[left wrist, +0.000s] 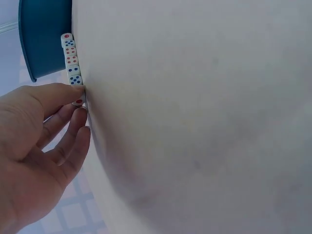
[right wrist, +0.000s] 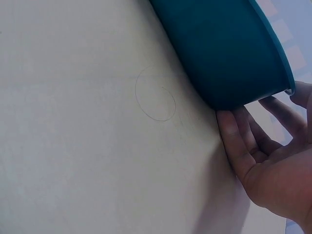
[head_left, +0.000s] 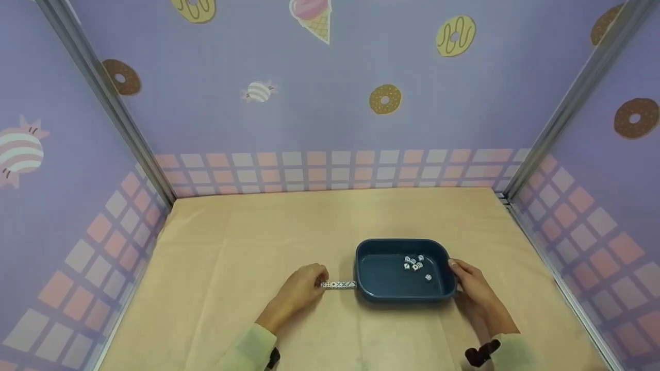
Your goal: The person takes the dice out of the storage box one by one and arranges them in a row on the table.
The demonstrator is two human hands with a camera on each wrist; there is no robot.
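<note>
Nearest now, a pale sleeve [head_left: 247, 348], this side of the blue dish [head_left: 379, 281] and to its left. Out of it the left hand [head_left: 299, 288] pinches one end of a row of dice [head_left: 340, 284], the other end just beside the dish's left wall. Hands well apart, because the right hand [head_left: 477, 291] grips the dish's right end, thumb at the rim! Inside the dish, right of its middle, one lone die [head_left: 428, 277], then a loose cluster of dice [head_left: 415, 267]. Beyond the dish, a purple wall [head_left: 319, 118].
</note>
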